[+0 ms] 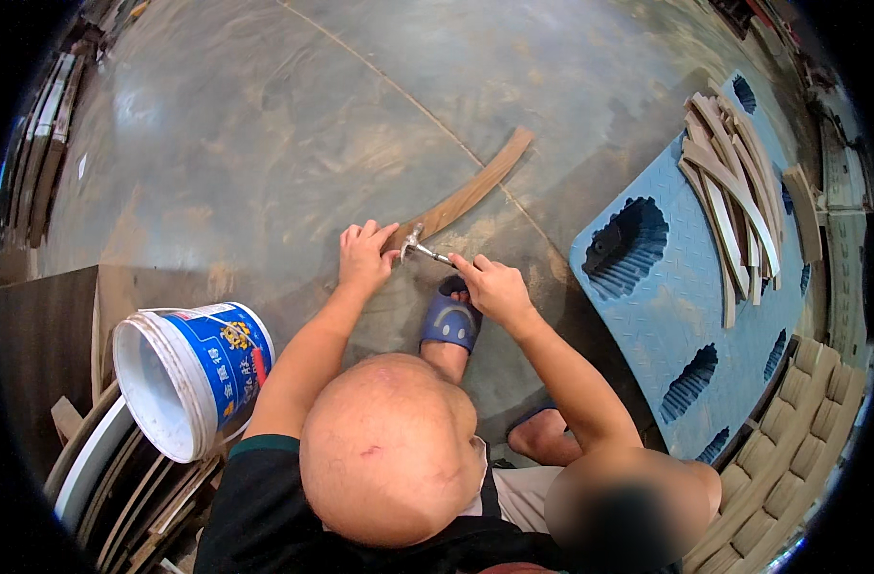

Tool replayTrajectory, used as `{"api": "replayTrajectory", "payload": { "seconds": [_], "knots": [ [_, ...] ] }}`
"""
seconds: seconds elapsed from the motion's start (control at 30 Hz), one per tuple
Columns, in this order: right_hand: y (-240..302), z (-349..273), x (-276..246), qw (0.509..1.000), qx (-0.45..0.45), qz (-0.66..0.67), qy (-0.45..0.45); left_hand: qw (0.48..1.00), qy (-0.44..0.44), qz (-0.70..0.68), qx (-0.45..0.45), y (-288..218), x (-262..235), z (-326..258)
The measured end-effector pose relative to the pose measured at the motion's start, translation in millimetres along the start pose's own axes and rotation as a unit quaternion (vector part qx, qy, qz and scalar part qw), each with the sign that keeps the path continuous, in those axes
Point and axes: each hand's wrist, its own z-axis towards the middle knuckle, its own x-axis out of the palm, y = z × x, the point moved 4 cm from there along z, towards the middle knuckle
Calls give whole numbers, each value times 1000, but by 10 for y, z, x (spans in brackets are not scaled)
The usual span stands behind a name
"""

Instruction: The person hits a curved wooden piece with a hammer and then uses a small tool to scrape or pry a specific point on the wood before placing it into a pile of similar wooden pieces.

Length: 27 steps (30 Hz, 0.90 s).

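A long curved brown wooden strip (pixel 470 191) lies on the concrete floor in front of me. My left hand (pixel 364 254) grips its near end and presses it down. My right hand (pixel 494 287) is closed on the handle of a small metal tool (pixel 421 248), and the tool's head touches the strip's end right beside my left fingers. A foot in a blue slipper (pixel 450 320) stands just below the two hands.
A white and blue plastic bucket (pixel 184 373) lies tilted at my left, above stacked curved panels (pixel 112 478). A blue plastic pallet (pixel 647 306) at the right carries several curved wooden strips (pixel 733 191). More stacked pieces (pixel 791 450) sit at the lower right.
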Motion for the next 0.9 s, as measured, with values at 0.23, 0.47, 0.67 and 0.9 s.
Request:
{"api": "replayTrajectory", "payload": {
  "seconds": [0.23,0.47,0.67,0.9],
  "knots": [
    [-213,-136,-116,997,63,-4,-50,1000,16,2,-8,-21,-17,-41],
    [-265,-192,-163,980,127,71,-133,1000,21,19,-8,-21,-6,21],
    [-394,-72,-100,990,115,48,-61,1000,23,14,-11,-73,-15,45],
    [-892,-19,186,745,334,556,-158,1000,17,21,-15,-61,1,40]
  ]
}}
